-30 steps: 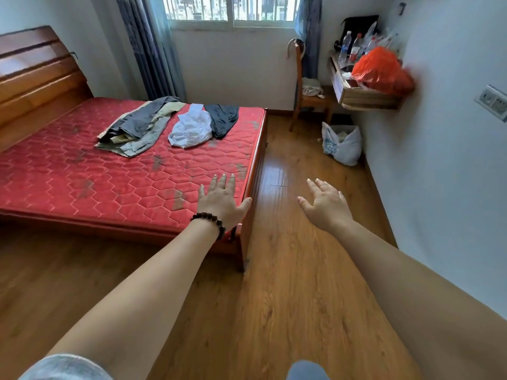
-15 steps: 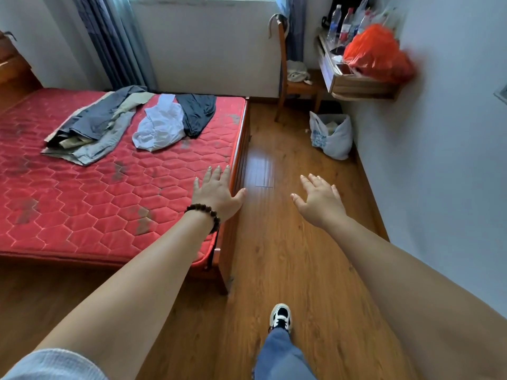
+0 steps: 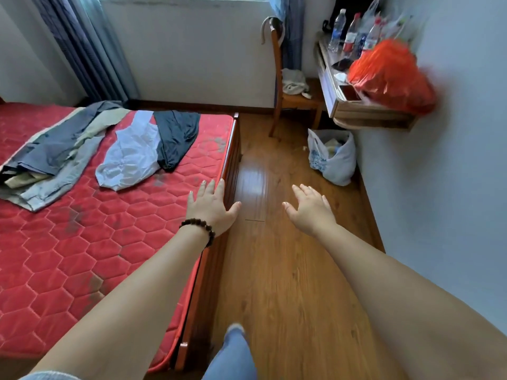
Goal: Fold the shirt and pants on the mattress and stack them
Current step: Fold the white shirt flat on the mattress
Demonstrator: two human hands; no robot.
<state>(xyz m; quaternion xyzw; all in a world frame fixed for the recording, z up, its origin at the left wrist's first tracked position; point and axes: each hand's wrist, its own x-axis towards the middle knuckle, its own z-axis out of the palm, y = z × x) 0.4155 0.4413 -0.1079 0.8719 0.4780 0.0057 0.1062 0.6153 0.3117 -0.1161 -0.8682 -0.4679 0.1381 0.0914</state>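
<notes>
I could read nothing. The bottles (image 3: 349,34) at the far right carried red and blue labels, but the lettering on them was too small and blurred for me to make out. The white plastic bag (image 3: 333,157) on the floor by the right wall had blue print on its side, and I could not tell any word or mark in it.

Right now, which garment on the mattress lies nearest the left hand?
The white shirt, its hem closest to the left hand; the dark garment and the grey pile lie farther.
</notes>
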